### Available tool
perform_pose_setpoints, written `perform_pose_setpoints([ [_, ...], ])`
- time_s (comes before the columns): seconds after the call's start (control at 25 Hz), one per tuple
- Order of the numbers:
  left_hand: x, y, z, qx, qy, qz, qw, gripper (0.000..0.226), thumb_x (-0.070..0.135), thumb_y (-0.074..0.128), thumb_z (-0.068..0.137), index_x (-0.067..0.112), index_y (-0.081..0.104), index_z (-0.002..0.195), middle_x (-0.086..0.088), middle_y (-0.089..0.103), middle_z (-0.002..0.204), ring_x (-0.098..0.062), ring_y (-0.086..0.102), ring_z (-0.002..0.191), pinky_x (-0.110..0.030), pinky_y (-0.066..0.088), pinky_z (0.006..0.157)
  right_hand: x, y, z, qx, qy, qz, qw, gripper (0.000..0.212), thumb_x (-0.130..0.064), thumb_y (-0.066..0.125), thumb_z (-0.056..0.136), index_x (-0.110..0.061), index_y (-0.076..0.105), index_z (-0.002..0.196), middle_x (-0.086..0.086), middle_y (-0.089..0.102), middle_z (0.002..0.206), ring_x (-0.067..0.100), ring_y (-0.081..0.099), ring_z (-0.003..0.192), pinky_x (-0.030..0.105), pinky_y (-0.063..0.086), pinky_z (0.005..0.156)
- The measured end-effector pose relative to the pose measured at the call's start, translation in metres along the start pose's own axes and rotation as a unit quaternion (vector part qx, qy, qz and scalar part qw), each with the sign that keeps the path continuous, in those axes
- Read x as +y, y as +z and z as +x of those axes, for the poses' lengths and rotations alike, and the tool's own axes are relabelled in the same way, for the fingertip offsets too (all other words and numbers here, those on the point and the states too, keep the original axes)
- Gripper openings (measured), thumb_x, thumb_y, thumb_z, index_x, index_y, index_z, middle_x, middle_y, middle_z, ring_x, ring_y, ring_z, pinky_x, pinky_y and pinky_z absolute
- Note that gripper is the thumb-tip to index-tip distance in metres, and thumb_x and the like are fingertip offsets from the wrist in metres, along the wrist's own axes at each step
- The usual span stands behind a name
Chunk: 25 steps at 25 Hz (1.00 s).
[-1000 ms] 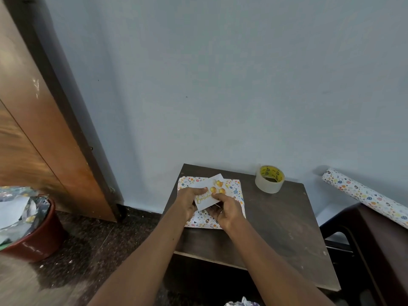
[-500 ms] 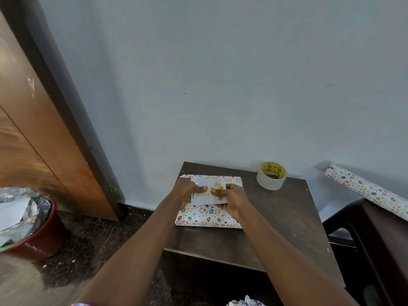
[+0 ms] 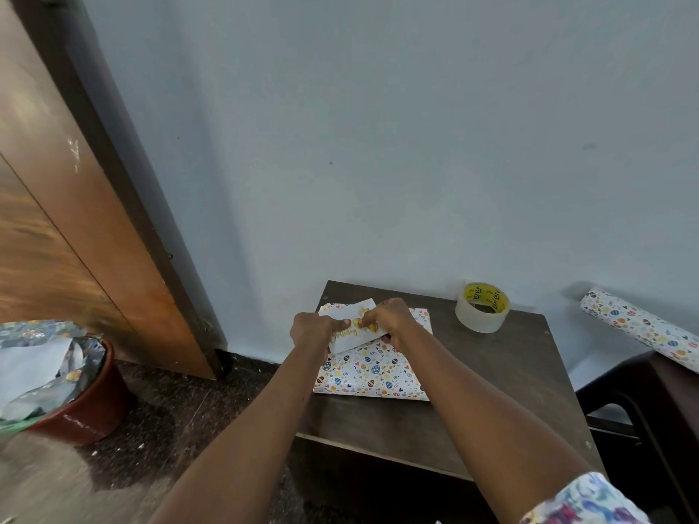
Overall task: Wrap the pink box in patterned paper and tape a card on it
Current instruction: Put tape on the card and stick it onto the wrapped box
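The wrapped box [image 3: 372, 372] lay flat on the table [image 3: 510, 391]. The card [image 3: 350, 336] sat askew over its far half, long axis roughly left to right, not square with the box's edges. The left hand [image 3: 312, 330] pinched its left end, the right hand [image 3: 391, 319] its right. The tape [image 3: 482, 308] stood well apart, far right, nearer the right hand.

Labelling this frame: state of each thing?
Flat box in patterned paper: wrapped, lying on dark wooden table.
White card with gold lettering: skewed over box, pinched by left hand and right hand.
Clear tape roll, yellow core: flat on table, untouched.
Patterned paper roll: rolled up.
Red-brown bin: holds paper scraps.
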State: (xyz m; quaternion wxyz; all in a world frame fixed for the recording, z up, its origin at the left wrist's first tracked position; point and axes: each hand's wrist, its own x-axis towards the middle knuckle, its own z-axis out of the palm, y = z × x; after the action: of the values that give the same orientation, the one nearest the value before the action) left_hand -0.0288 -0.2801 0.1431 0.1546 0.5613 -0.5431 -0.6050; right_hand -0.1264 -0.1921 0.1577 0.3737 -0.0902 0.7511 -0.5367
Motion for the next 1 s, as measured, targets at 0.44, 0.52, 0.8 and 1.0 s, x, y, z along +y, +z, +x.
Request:
perform_pose_setpoints([
  [0.44, -0.004, 0.011, -0.008, 0.071, 0.070, 0.168, 0.981, 0.051, 0.022, 0.080, 0.072, 0.001, 0.059, 0.114, -0.013, 0.062, 0.113, -0.027, 0.059, 0.103, -0.027, 0.043, 0.070, 0.004, 0.015, 0.018, 0.054, -0.050, -0.215, 0.974, 0.056, -0.005, 0.078, 0.069, -0.007, 0.042, 0.111, 0.007, 0.046, 0.101, 0.021, 0.048, 0.090, 0.028, 0.040, 0.059],
  [0.52, -0.006, 0.012, -0.010, 0.080, 0.089, 0.175, 0.977, 0.045, 0.023, 0.080, 0.073, 0.003, 0.059, 0.107, -0.010, 0.062, 0.108, -0.023, 0.059, 0.097, -0.026, 0.044, 0.072, 0.003, 0.015, 0.021, 0.056, -0.048, -0.227, 0.971, 0.053, -0.006, 0.079, 0.069, -0.010, 0.040, 0.105, 0.006, 0.046, 0.097, 0.020, 0.048, 0.085, 0.027, 0.038, 0.054],
  [0.8, -0.014, 0.018, -0.013, 0.103, 0.146, 0.217, 0.960, 0.050, 0.028, 0.077, 0.076, 0.004, 0.058, 0.116, -0.012, 0.053, 0.121, -0.023, 0.051, 0.110, -0.025, 0.038, 0.080, 0.003, 0.012, 0.024, 0.066, -0.044, -0.286, 0.955, 0.055, -0.012, 0.079, 0.071, -0.005, 0.044, 0.112, 0.012, 0.053, 0.101, 0.021, 0.056, 0.086, 0.024, 0.037, 0.053],
  [1.0, -0.019, 0.017, -0.008, 0.104, 0.165, 0.244, 0.950, 0.053, 0.031, 0.076, 0.076, 0.006, 0.054, 0.117, -0.013, 0.050, 0.121, -0.024, 0.049, 0.110, -0.030, 0.039, 0.092, 0.005, 0.015, 0.024, 0.086, -0.046, -0.344, 0.934, 0.078, -0.019, 0.081, 0.070, -0.005, 0.032, 0.128, 0.013, 0.053, 0.123, 0.029, 0.054, 0.114, 0.034, 0.049, 0.081],
])
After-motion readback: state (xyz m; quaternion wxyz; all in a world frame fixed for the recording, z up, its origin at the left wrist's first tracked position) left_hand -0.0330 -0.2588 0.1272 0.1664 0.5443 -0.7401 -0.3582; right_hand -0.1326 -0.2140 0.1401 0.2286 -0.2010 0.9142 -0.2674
